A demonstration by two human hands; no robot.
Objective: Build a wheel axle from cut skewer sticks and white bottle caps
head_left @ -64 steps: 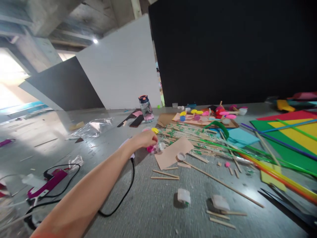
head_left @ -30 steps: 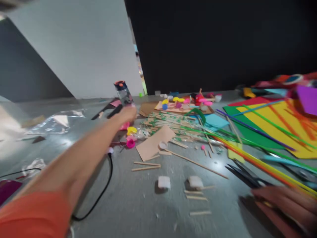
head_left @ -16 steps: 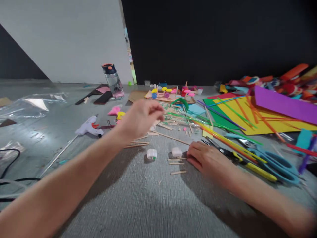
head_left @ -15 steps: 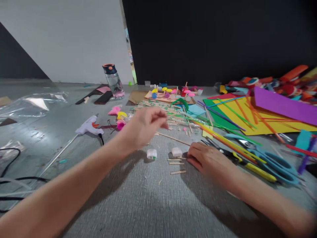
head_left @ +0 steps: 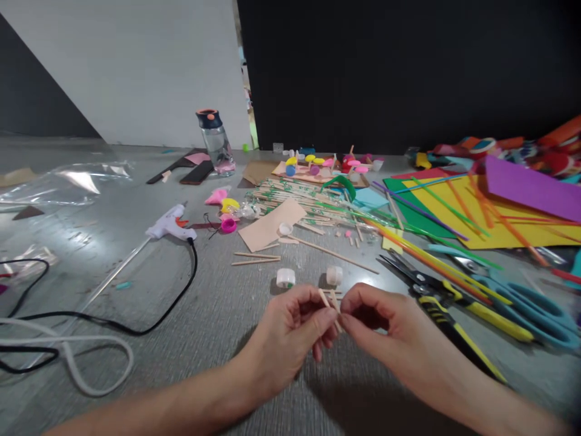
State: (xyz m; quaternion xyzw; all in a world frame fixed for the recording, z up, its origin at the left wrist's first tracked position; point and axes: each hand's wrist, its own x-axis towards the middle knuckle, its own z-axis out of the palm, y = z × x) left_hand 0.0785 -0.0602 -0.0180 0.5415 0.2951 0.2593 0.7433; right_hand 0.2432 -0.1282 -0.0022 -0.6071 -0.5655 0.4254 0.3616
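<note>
My left hand (head_left: pixel 295 324) is closed, thumb and fingers pinching short wooden sticks (head_left: pixel 325 298) just above the table. My right hand (head_left: pixel 385 321) meets it there, its thumb and forefinger pinched at the same sticks; whether it grips one by itself is hard to see. Just beyond my hands are two white bottle caps (head_left: pixel 285 278), set apart from each other. Part of another short stick shows behind my fingers. Farther back lie a long thin stick (head_left: pixel 336 253), a beige paper piece (head_left: pixel 267 227) and a pair of loose sticks (head_left: pixel 256 261).
Black-and-yellow pliers (head_left: pixel 438 297) and blue scissors (head_left: pixel 521 303) lie right of my hand. A glue gun (head_left: pixel 170 224) with its black cord is at left. Behind are a stick pile (head_left: pixel 290 197), a water bottle (head_left: pixel 216 145) and coloured sheets (head_left: pixel 454 209).
My left hand has come back toward me from over the stick pile, uncovering the beige paper. My right hand has lifted from the table. Both now meet around short wooden sticks.
</note>
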